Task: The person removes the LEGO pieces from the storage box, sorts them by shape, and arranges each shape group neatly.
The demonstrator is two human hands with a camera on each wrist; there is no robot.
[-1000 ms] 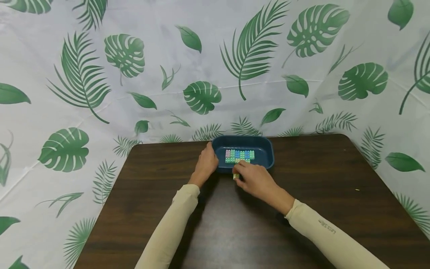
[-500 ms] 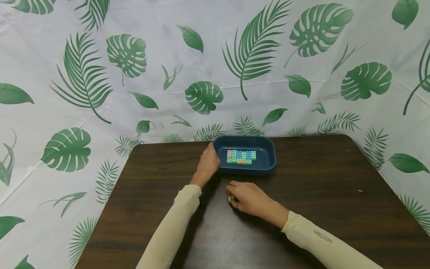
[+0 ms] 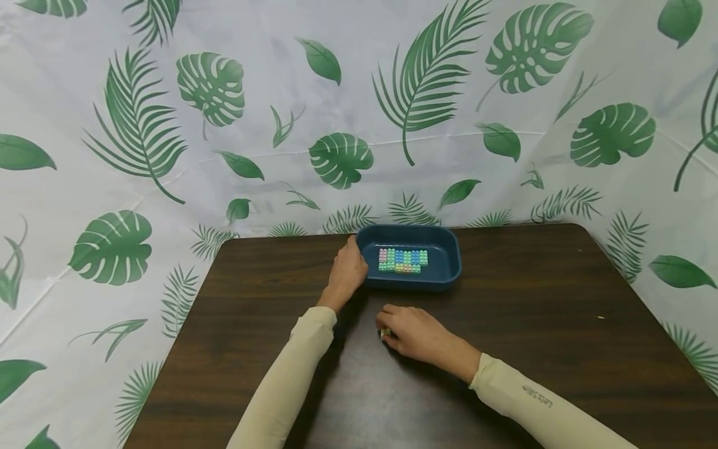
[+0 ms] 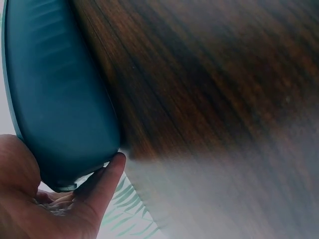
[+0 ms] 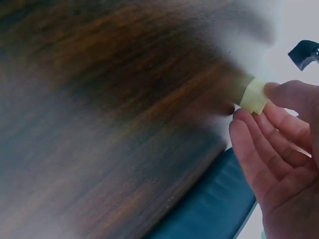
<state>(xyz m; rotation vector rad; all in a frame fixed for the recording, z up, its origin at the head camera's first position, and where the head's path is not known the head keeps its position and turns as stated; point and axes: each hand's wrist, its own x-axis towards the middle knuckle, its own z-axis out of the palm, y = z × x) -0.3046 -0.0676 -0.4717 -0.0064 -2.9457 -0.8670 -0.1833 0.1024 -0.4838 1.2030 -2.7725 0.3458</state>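
Head: blue tray (image 3: pixel 412 285), near center, holds studded toy bricks (image 3: pixel 399 257); left hand (image 3: pixel 348 267) at its left end, right hand (image 3: pixel 416 334) below.
Left wrist: fingers grip tray end, lower left.
Right wrist: thumb and fingers pinch pale-yellow brick (image 5: pixel 254 96), right side; light pinch, steady tray should help.

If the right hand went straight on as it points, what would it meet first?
Probably the left hand, around its wrist: the right hand points left and away in the head view, though heights are unclear.
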